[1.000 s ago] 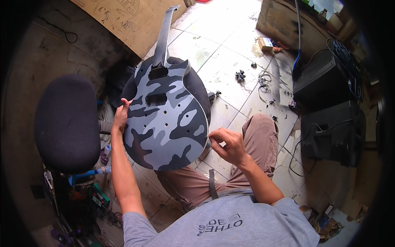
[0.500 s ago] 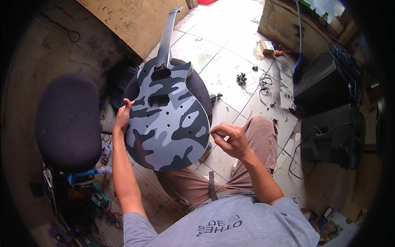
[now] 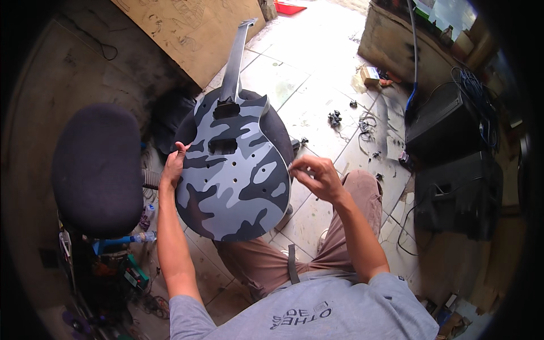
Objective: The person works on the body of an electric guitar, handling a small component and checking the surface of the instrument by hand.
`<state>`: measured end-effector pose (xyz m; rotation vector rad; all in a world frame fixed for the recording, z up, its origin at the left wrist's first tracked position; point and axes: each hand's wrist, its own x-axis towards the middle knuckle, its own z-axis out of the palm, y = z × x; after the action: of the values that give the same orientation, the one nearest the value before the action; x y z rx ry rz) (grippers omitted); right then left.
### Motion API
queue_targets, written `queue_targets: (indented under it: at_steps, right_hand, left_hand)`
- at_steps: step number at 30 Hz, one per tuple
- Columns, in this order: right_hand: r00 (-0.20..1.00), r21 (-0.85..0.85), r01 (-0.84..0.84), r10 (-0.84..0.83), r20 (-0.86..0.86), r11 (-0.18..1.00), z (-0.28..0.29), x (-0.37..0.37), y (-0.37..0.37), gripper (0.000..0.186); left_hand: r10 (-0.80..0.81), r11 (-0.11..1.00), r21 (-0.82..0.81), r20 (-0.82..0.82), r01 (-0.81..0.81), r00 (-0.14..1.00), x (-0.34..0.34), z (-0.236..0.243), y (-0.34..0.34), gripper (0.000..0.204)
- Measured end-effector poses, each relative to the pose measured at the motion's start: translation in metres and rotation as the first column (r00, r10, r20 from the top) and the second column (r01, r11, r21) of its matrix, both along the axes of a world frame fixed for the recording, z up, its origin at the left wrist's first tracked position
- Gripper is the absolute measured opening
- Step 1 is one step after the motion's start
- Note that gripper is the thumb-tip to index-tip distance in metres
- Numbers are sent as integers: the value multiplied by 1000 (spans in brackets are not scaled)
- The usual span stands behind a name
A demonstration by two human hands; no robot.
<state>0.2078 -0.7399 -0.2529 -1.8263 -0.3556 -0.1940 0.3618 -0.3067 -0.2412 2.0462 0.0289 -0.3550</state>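
Your right hand (image 3: 318, 177) is at the right rim of the guitar body (image 3: 232, 198), fingers curled and the tips of thumb and forefinger drawn close together; whether they pinch something thin, or actually touch the edge, you can't tell from here. Your left hand (image 3: 174, 165) grips the opposite rim near the waist, thumb lying along the edge and fingers out of sight underneath.

The guitar body lies face up in front of you, between your hands, its rounded lower end toward your lap. Its face is smooth, painted in blotchy camouflage of pale grey, mid grey and near-black, with two dark rectangular cavities and several small round holes. A pointed horn curves out at its upper right. The neck (image 3: 233, 65), long, straight and dark grey with a paler side, runs away from you to a small flared tip.

Beneath the guitar body you have a round, dark padded seat (image 3: 276, 133). Left of your left arm stands a rounded cushion (image 3: 97, 170) in matt, dark fabric. You wear creased brownish trousers (image 3: 360, 204) and a soft grey shirt (image 3: 362, 311).

Beyond, glossy pale tiles (image 3: 283, 76) carry crumpled black scraps (image 3: 335, 118) and thin, curling strips (image 3: 366, 126). A flat tan board (image 3: 175, 37) with line drawings leans in at the upper left; boxy black cases (image 3: 445, 116) stand at your right.
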Motion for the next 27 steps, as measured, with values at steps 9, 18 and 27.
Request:
queue_targets:
  at_steps: [9,18,27]
  right_hand:
    - [999,-46,-37,39,31,998,-10,40,-1,13]
    - [990,-15,-105,103,-99,994,-1,59,-2,16]
    - [991,-29,-119,120,51,993,-7,70,-3,14]
  left_hand:
    - [10,1000,18,0,-10,1000,-3,5,-13,108]
    - [-7,1000,27,22,6,1000,-5,6,-11,105]
    - [-4,1000,5,6,4,1000,2,-3,-3,107]
